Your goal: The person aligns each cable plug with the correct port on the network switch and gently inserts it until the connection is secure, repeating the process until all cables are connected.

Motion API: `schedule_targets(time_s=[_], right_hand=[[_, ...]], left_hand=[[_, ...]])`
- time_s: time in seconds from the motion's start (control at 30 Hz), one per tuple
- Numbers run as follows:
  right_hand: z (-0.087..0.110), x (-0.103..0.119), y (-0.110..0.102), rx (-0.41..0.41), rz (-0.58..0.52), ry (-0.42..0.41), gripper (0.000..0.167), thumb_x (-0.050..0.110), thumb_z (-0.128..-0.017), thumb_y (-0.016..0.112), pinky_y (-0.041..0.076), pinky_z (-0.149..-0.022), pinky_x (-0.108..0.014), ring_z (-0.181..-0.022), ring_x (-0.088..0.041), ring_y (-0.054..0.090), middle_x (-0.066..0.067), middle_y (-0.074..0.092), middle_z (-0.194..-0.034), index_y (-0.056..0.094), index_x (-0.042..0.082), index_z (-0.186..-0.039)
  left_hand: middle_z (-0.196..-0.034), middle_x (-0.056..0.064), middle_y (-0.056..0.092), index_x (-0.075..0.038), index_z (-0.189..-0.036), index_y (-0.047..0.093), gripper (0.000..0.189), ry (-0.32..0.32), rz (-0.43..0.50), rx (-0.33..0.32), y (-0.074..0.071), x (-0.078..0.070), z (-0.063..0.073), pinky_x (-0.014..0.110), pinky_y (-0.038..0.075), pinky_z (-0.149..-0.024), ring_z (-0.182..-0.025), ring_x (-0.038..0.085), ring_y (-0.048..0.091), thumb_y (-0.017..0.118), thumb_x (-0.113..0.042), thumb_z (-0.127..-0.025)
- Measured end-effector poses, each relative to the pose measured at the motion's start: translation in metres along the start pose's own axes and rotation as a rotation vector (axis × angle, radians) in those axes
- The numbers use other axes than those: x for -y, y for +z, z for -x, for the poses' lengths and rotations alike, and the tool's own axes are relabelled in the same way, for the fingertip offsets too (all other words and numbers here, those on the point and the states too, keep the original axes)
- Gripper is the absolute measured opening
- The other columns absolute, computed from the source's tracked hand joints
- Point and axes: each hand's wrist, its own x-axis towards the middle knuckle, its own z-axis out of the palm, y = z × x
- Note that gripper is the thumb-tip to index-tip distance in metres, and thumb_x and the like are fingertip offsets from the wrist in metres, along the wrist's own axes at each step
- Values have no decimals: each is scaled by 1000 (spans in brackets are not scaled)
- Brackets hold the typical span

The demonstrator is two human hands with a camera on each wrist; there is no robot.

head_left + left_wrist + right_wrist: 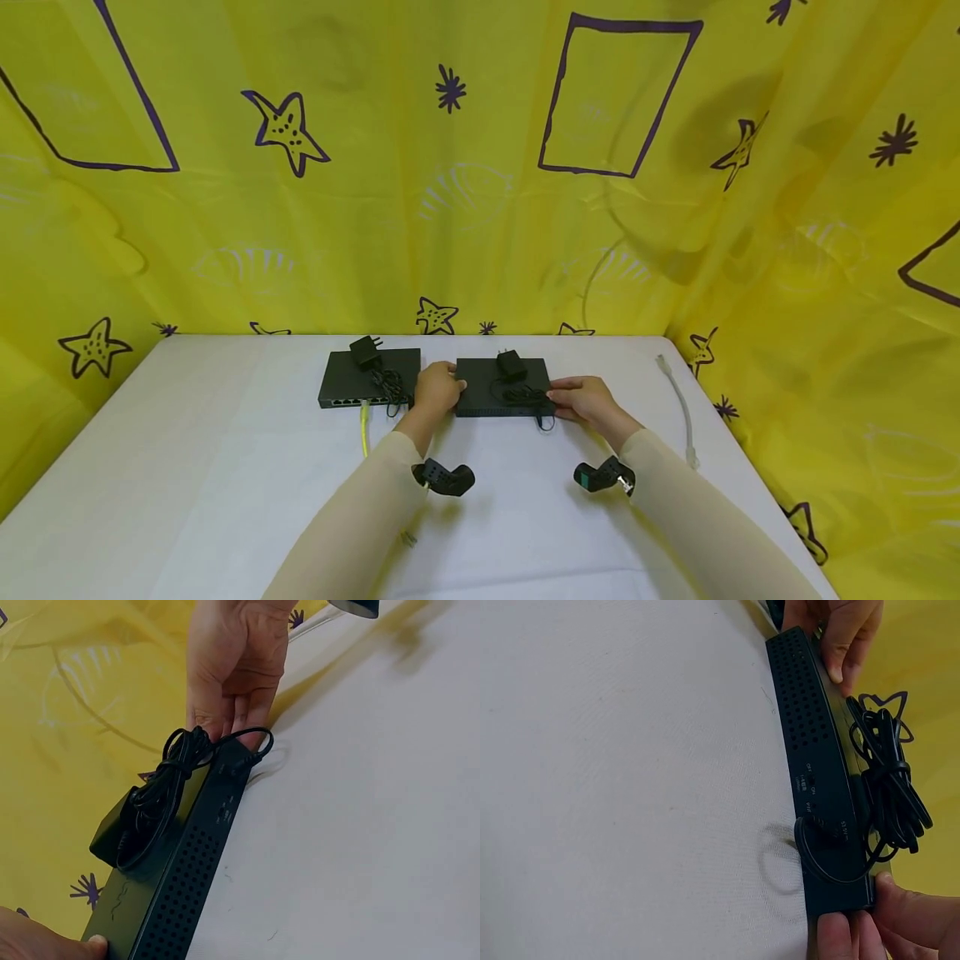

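A black network switch [480, 402] lies between the two hands, its perforated side [799, 694] facing the person. On top rest a power adapter [512, 366] and its bundled cord [169, 795], whose plug sits in the socket on that side. The left hand [438, 387] grips the left end, thumb on the top. At the other end, the right hand [587, 398] holds the corner between thumb and fingers, some of them curled beneath it in the right wrist view. A second switch [341, 379], with ports facing forward, stands just left of the left hand.
Another adapter [365, 352] and cord lie on the second switch. A yellow network cable [365, 429] runs from its ports toward the person, passing under the left arm. At the right edge of the white table [225, 483] lies a grey network cable [681, 400]. Yellow curtains [480, 208] surround the table.
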Motion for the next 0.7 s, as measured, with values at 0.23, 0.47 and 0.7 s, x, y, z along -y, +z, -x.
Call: schedule_targets(time_s=[0.23,0.47,0.7], right_hand=[[6,-2,-3,24,0,-26,41,5,-95,63,59,-72,-23,-75,-8,61,-17,65,-113,55,-10,-132],[8,-4,-6,19,23,1,41,7,-94,65,59,-72,-24,-76,-11,60,-17,65,-114,57,-8,-131],[14,-6,-11,41,35,-9,41,7,-94,64,60,-71,-24,-75,-10,61,-17,66,-112,56,-9,-132]], left_hand=[[-116,13,71,-3,-128,64,37,16,29,-24,5,6,7,43,51,-95,-112,31,63,66,-14,-93],[-115,12,72,-5,-127,65,36,7,67,-21,7,8,13,44,51,-93,-109,30,65,67,-15,-93],[-111,14,73,-2,-125,65,36,35,111,-18,9,12,19,45,49,-94,-109,31,65,68,-13,-91]])
